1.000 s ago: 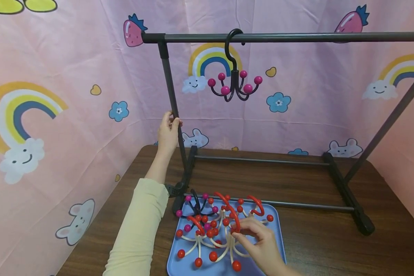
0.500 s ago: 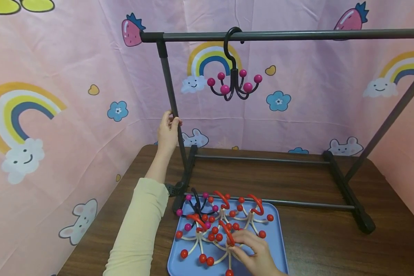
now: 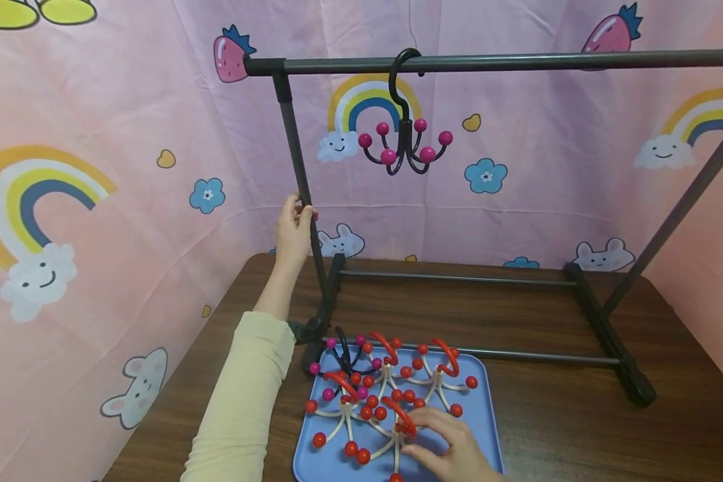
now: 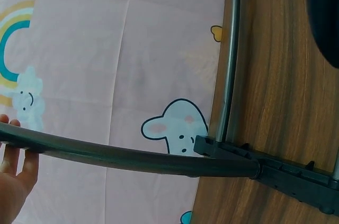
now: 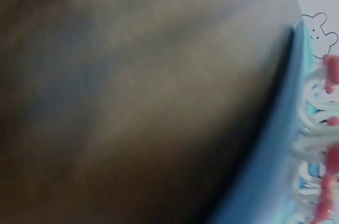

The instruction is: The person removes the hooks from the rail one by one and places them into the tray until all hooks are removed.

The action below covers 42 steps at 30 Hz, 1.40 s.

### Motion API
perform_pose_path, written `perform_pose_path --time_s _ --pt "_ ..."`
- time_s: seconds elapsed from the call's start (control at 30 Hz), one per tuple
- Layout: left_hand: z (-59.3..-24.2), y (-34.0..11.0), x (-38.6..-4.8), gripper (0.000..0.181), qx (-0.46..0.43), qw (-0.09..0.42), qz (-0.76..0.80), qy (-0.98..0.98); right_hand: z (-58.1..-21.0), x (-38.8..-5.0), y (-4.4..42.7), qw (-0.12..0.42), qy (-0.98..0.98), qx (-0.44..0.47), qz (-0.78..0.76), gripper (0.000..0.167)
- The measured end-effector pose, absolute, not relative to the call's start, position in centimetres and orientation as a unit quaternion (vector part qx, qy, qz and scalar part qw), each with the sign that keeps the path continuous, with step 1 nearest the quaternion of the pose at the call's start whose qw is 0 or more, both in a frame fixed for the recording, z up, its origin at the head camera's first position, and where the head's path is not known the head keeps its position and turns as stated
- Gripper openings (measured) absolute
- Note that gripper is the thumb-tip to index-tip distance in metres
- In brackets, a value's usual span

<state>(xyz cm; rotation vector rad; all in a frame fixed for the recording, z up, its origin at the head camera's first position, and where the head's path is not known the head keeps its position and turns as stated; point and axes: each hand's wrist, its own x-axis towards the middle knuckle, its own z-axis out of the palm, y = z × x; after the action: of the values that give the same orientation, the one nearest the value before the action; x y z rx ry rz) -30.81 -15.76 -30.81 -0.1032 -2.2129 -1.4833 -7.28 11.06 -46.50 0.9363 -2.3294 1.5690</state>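
My left hand (image 3: 293,231) grips the slanted upright pole (image 4: 132,159) of a dark metal garment rack, its fingers and thumb on either side. Low in the head view, my right hand (image 3: 448,445) is beside the nearest multi-hook hanger (image 3: 395,434), which has a red hook and cream arms tipped with red balls. Thumb and index finger stand apart around the end of that red hook. The hanger rests on a blue tray (image 3: 488,428). In the right wrist view the right hand cannot be made out; blur fills most of it.
Several other red-and-cream hangers (image 3: 438,381) and a black one with pink balls (image 3: 345,361) crowd the tray. Another black multi-hook hanger (image 3: 405,144) hangs from the rack's top bar (image 3: 518,63). The rack's feet (image 3: 635,388) stand on a wooden table (image 3: 554,428).
My right hand lowered the front red-and-cream hanger onto the tray, and its fingers have since parted from the hook. The left hand stays on the pole. The hanging hanger shifted slightly.
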Motion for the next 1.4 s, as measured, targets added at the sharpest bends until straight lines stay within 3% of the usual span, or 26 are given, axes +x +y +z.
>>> perform_pose_path --time_s 0.13,0.33,0.43,0.77,0.97,1.1,1.4 --pt "-30.7 -15.7 -30.8 0.034 -0.036 0.232 -0.543 -0.806 -43.6 -8.7 11.9 0.12 -0.783 0.358 0.495 0.034" --pt "-30.8 -15.7 -30.9 0.036 -0.029 0.233 -0.538 -0.81 -37.5 -12.6 13.1 0.222 -0.777 0.412 0.42 0.031" --pt "-30.9 -15.8 -30.9 0.037 -0.029 0.235 -0.535 -0.811 -34.1 -14.4 13.4 0.249 -0.782 0.419 0.39 0.027" --pt "-31.0 -15.5 -31.3 0.037 -0.028 0.243 -0.53 -0.812 -24.5 -19.6 13.5 0.338 -0.814 0.338 0.328 0.013" --pt "-31.3 -15.3 -31.3 0.041 -0.031 0.249 -0.523 -0.814 -19.1 -22.0 13.0 0.374 -0.817 0.27 0.345 0.021" --pt "-31.3 -15.2 -31.1 0.041 -0.032 0.242 -0.526 -0.814 -15.7 -23.1 12.3 0.361 -0.835 0.226 0.349 0.028" --pt "-31.1 -15.5 -31.1 0.036 -0.032 0.242 -0.538 -0.807 -12.2 -25.5 9.2 0.228 -0.9 0.126 0.35 0.049"
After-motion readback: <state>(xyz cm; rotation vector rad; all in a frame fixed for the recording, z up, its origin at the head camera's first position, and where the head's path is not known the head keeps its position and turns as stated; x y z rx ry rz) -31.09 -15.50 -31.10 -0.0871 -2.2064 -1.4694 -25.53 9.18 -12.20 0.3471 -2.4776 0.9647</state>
